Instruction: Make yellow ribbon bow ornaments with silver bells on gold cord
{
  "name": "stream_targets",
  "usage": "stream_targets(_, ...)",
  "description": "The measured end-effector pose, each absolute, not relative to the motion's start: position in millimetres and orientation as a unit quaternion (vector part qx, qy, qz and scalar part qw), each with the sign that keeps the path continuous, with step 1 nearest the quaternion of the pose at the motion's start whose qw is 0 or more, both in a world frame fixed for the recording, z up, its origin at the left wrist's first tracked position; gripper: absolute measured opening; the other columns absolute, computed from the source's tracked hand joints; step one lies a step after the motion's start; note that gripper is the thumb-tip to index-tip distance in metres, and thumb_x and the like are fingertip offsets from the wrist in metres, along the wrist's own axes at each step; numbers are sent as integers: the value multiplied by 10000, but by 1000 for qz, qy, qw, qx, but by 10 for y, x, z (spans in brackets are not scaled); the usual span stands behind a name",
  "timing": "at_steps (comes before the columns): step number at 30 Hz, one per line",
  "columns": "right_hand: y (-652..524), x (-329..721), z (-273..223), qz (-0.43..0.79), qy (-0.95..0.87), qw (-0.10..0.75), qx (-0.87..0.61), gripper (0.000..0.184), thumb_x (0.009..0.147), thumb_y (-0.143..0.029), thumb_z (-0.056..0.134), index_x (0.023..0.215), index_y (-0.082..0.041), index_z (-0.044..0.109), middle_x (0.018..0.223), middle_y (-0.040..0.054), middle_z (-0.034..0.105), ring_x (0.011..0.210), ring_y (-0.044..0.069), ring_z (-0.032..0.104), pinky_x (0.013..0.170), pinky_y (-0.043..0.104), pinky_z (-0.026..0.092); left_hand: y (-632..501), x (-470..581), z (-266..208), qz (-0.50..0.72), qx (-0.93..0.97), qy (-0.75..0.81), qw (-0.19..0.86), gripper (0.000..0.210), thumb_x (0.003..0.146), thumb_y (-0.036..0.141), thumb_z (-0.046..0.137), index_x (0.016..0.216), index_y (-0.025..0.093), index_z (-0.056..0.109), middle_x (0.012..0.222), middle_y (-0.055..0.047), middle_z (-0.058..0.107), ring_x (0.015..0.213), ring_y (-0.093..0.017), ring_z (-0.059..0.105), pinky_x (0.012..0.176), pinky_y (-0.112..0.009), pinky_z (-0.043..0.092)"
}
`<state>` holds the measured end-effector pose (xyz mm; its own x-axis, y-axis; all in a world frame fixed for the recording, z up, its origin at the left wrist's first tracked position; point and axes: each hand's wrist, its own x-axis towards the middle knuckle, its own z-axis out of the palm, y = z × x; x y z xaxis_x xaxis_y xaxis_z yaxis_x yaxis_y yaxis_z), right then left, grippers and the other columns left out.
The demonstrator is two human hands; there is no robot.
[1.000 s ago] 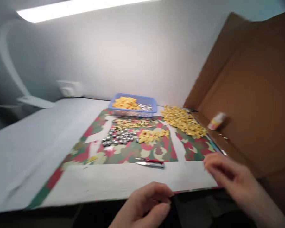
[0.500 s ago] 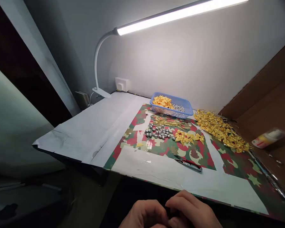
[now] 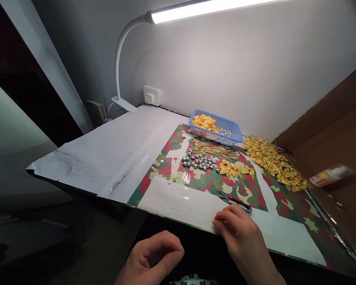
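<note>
My left hand (image 3: 156,255) is in front of the table's near edge, thumb and index fingertip pinched together. Anything between those fingertips is too small to make out. My right hand (image 3: 243,233) is over the table's front edge, its thumb and fingers also closed in a pinch with no visible item. Just beyond it lies a red-and-grey hand tool with a pointed end (image 3: 235,202). Farther back are silver bells (image 3: 199,162), yellow ribbon bows (image 3: 235,170) and a bundle of gold ties (image 3: 212,149).
A blue plastic basket (image 3: 237,132) holds yellow bows and small silver pieces. Finished-looking yellow bows with ties (image 3: 274,162) are heaped at the right. A bottle (image 3: 329,176) leans near the cardboard wall (image 3: 338,118). A white lamp (image 3: 118,67) arches over the table.
My hands, close together before, have moved apart. The right has risen forward over the table edge, and the left has shifted left. The camera view has shifted slightly.
</note>
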<state>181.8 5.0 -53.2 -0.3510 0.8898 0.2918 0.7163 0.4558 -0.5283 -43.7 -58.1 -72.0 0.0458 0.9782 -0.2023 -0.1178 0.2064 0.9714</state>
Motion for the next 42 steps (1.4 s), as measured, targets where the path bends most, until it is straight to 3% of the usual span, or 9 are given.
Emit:
stream_targets(13,122,1716,-533,170,-808,332,-456,119,990,-209,502,889,-241,558,904,25,605,840,204,573,753,317,427,-593,-512,-529,530,367,578,500,115,747,267,794,652,225,745,640,13,641,630,-153,536,582,-211,454)
stream_targets(24,225,1708,-341,203,-823,307,-433,160,997,-206,484,844,-228,523,817,2,576,738,163,560,650,262,417,-629,-551,-662,529,371,583,492,145,782,277,769,654,224,727,636,27,629,612,-136,525,569,-186,443)
stream_targets(30,259,1368,-409,205,-854,289,-380,136,961,-134,533,856,-221,539,859,-4,609,790,170,567,728,288,396,-597,-556,-681,527,355,610,474,114,795,294,762,704,226,746,677,23,666,661,-154,571,607,-190,468)
stream_targets(42,237,1119,-563,151,-879,298,-341,172,961,-100,522,825,-203,546,824,-10,612,749,155,523,716,276,337,-671,-552,-775,522,347,597,501,131,822,337,727,741,234,733,695,29,651,677,-156,565,615,-210,466)
